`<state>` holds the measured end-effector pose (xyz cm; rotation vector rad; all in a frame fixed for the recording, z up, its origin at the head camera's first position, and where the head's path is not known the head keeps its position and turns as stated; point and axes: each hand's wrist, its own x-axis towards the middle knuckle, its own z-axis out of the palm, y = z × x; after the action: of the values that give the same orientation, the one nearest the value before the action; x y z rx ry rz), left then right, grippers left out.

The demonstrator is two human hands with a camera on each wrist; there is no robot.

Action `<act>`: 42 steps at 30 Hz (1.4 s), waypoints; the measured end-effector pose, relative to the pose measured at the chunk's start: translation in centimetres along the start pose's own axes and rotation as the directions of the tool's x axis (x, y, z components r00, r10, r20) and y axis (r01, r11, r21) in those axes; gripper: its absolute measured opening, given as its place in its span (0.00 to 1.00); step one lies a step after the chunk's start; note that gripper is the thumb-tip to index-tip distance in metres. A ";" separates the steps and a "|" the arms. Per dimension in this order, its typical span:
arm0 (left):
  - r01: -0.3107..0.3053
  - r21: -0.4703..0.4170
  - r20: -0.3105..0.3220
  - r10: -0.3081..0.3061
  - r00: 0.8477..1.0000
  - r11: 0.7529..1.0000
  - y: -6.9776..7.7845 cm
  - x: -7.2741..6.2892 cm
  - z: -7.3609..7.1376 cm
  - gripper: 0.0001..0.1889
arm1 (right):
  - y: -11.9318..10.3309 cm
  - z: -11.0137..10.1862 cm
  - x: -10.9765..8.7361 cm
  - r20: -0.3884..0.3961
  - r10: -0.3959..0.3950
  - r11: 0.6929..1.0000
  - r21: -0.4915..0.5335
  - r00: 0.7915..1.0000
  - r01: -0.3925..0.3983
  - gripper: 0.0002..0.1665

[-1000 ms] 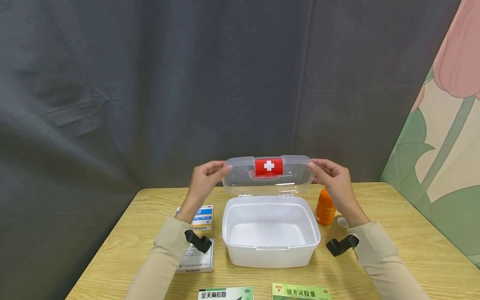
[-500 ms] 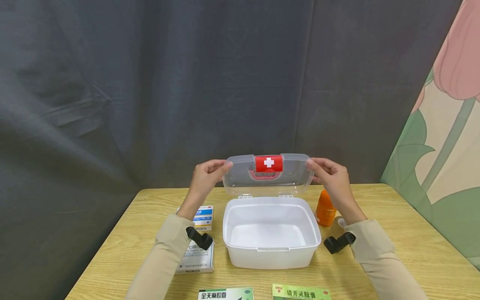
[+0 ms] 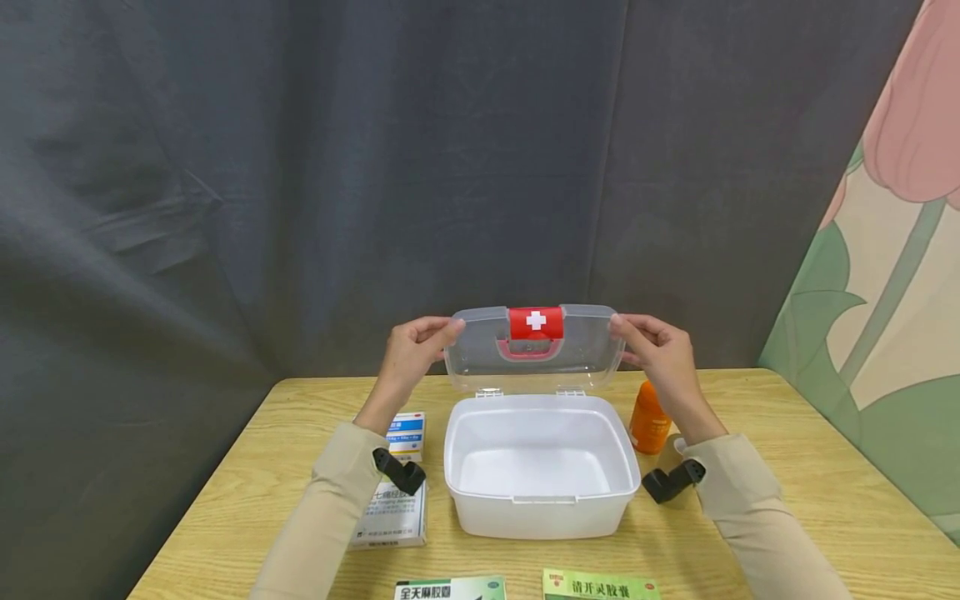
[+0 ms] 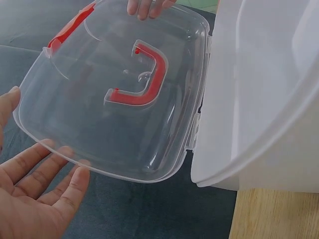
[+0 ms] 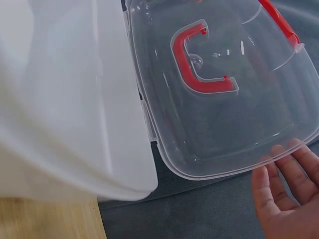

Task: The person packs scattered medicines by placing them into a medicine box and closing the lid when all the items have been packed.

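A white plastic first-aid box (image 3: 538, 521) stands on the table, its inside bare. Its clear hinged lid (image 3: 476, 358) is raised behind it, with a red latch (image 3: 536, 323) bearing a white cross at the top edge. My left hand (image 3: 408, 358) holds the lid's left edge between thumb and fingers. At the opposite edge, my right hand (image 3: 662, 358) grips the lid the same way. Both wrist views show fingertips behind the lid's rim, and the left wrist view shows a red carry handle (image 4: 155, 82) set in the lid.
Left of the box lie a blue-and-white medicine box (image 3: 406, 435) and a grey-white one (image 3: 390, 521). To the right are an orange bottle (image 3: 649, 421) and a tape roll (image 3: 670, 454), partly covered. Two green medicine boxes, one (image 3: 450, 588) left and one (image 3: 600, 585) right, lie in front.
The lid has tipped slightly farther back, its latch edge rising a little, and both hands have moved with it. The white box stays where it was.
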<state>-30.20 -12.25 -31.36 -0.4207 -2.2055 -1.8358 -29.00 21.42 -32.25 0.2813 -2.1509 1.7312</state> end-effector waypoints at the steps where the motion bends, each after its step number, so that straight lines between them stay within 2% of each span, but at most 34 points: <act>1: 0.001 0.001 -0.001 -0.001 1.000 1.000 0.0 0.0 0.0 0.23 | 0.0 0.0 0.0 0.000 0.000 1.000 -0.002 1.000 0.000 0.26; 12: 0.005 0.007 0.003 -0.005 1.000 1.000 0.0 0.5 0.2 0.24 | 0.2 -0.1 0.5 -0.036 0.003 1.000 -0.027 0.999 -0.004 0.30; 24: 0.019 -0.010 -0.002 -0.020 1.000 1.000 -0.1 1.0 0.3 0.24 | 0.2 -0.3 0.8 -0.019 0.039 0.999 -0.013 0.999 -0.039 0.32; 25: 0.027 -0.014 0.000 -0.027 1.000 1.000 0.4 0.8 0.3 0.23 | 0.2 -0.3 0.8 -0.019 0.043 0.999 -0.012 0.999 -0.043 0.32; 31: 0.052 -0.028 0.014 -0.052 0.999 0.998 0.6 0.9 0.3 0.24 | 0.1 -0.4 1.2 -0.006 0.052 0.999 0.010 0.999 -0.052 0.32; 32: 0.050 -0.030 0.013 -0.050 0.999 0.998 0.2 1.2 0.3 0.25 | 0.2 -0.4 1.2 -0.004 0.055 0.998 0.011 0.999 -0.055 0.32; 42: 0.072 -0.043 -0.007 -0.073 0.997 0.996 0.1 1.3 0.6 0.23 | 0.0 -0.5 1.2 -0.007 0.097 0.994 -0.041 0.995 -0.097 0.38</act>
<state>-31.33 -11.59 -30.92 -0.3441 -2.2072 -1.9206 -30.04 21.94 -31.69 0.1642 -2.2282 1.7349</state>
